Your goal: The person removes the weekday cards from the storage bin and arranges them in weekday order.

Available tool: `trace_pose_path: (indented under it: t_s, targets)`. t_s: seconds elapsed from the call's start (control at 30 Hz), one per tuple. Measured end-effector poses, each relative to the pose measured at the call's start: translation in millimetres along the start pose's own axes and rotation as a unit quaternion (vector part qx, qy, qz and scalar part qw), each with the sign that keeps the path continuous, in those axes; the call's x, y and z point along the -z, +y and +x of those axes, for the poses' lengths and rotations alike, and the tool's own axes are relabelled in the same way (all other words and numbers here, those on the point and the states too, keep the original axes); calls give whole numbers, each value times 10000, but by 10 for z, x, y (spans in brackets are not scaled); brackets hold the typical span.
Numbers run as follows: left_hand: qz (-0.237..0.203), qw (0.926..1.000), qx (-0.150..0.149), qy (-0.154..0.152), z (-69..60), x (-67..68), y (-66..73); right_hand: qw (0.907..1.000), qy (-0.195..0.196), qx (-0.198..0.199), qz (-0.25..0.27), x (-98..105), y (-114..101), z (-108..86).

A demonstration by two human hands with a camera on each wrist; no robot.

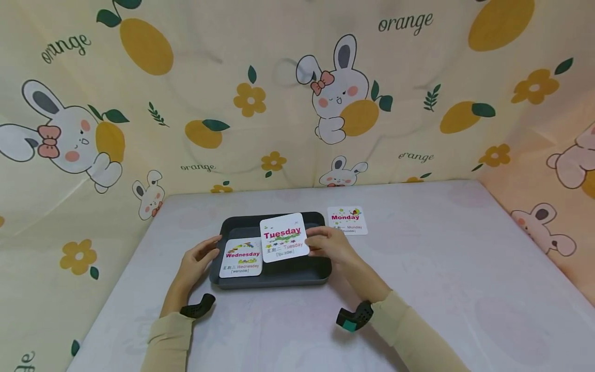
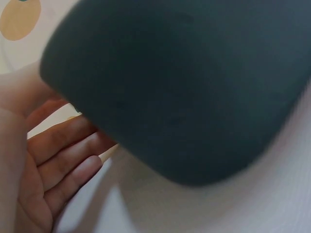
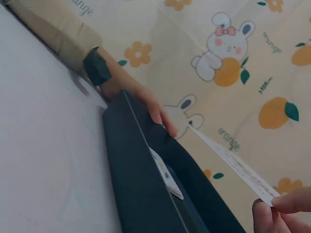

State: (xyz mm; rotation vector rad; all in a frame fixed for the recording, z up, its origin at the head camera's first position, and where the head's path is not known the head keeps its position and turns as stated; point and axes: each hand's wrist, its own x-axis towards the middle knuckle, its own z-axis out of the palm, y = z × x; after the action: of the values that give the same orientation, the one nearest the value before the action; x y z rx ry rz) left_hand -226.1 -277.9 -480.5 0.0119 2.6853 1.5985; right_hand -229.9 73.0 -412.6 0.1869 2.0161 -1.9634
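In the head view, my right hand pinches the right edge of a square white Tuesday card between thumb and fingers. That card is held above a dark grey tray, and the right wrist view shows the card tilted and clear of it. At the tray's left side, my left hand rests its fingers against the rim, loosely extended. A Wednesday card lies in the tray's left part. The left wrist view shows the tray's dark outside covering some fingertips of the left hand.
A Monday card lies on the white table just beyond the tray's back right corner, partly behind my right hand. A patterned cloth with rabbits and oranges hangs behind the table and at its sides.
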Motion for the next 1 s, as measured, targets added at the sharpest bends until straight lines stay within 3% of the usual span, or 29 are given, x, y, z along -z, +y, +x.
trace_pose_path:
  t_s: [0.2, 1.0]
  targets:
    - [-41, 9999, 98, -23, -5, -3, 7, 9999, -40, 163, -39, 126, -13, -6]
    - [-28, 9999, 154, -26, -9, 9, -4, 9988, 424, 258, -52, 523, -122, 22]
